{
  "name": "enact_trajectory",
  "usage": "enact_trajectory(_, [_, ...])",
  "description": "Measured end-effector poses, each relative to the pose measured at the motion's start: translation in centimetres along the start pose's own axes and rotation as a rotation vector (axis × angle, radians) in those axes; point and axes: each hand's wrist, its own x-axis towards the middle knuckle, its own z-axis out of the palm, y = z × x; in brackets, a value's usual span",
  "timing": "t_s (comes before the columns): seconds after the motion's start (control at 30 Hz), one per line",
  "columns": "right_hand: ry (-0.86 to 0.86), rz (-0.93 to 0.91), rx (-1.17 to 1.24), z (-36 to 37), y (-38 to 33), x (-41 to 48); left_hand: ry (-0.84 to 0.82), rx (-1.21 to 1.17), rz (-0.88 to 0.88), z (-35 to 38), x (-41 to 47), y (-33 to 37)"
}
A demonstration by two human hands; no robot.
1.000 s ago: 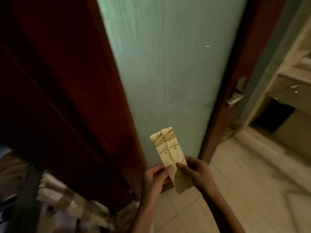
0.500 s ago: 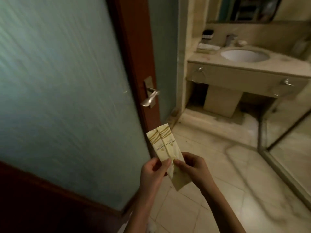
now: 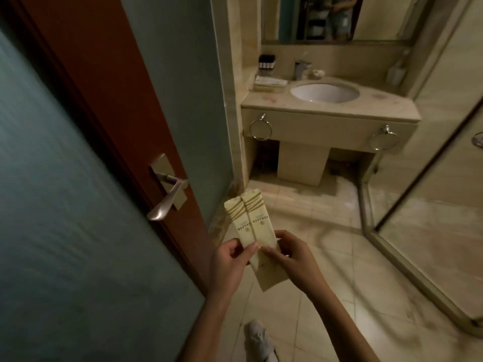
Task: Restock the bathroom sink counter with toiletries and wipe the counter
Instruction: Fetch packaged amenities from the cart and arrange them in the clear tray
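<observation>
Both hands pinch two paper packets (image 3: pixel 249 223) side by side, well short of the sink counter (image 3: pixel 326 107): left hand (image 3: pixel 230 262) and right hand (image 3: pixel 292 257) grip their lower halves. They look light, thin and bendable; holding near the middle should keep them from flopping.

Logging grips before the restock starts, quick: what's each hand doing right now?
Left hand: pinching the cream toiletry packets at their lower part.
Right hand: pinching the same packets from the other side.
</observation>
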Motion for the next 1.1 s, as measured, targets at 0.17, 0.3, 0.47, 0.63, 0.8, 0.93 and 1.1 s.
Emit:
enact_trajectory(0.17, [0.009, -0.006, -0.023, -2.7, -1.4, 7.9, -0.047, -0.061, 0.01, 2.4, 7.9, 1.8])
enact_trajectory(0.3, [0.057, -0.031, -0.043, -4.3, -1.9, 12.6, -0.1, -0.049, 0.004, 4.4, 13.0, 3.3])
enact_trajectory(0.47, [0.116, -0.01, 0.042, -7.0, -1.6, 16.8, -0.088, -0.023, 0.025, 7.1, 17.5, 4.7])
enact_trajectory(0.63, [0.21, 0.064, 0.088, -9.4, -0.4, 19.3, -0.111, -0.042, -0.03, 9.4, 19.8, 5.3])
enact_trajectory(0.8, [0.229, 0.13, 0.166, -11.6, 0.5, 22.9, -0.11, -0.058, -0.1, 11.3, 22.9, 5.6])
enact_trajectory(0.93, [0.162, 0.135, 0.204, -12.8, 0.5, 27.7, -0.081, -0.077, -0.123, 13.1, 26.5, 6.3])
enact_trajectory(1.1, [0.02, 0.065, 0.232, -15.7, 0.0, 35.9, 0.027, -0.101, -0.12, 16.2, 33.2, 7.9])
